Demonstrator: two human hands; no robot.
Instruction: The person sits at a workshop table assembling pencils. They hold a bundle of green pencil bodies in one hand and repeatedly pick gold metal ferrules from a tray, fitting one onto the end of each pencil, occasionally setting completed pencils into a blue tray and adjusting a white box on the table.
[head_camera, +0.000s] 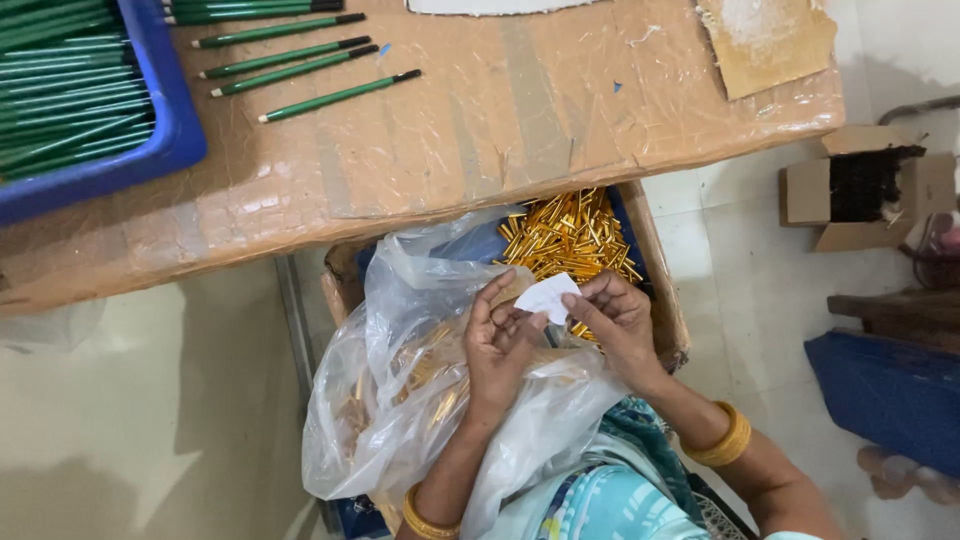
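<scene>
My left hand (497, 345) and my right hand (617, 320) meet over my lap, both pinching a small white slip of paper (547, 297) between thumbs and fingertips. Under my hands lies a clear plastic bag (400, 390) with several gold metal caps inside. Just beyond my fingers a cardboard box (665, 300) holds a heap of loose gold caps (568, 232). Gold bangles circle both wrists.
A table wrapped in brown tape and plastic film (520, 120) fills the top, with several green pencils (300, 70) lying on it and a blue tray (170, 130) of more pencils at the left. An open cardboard box (860, 190) and a blue object (890, 390) sit on the floor at right.
</scene>
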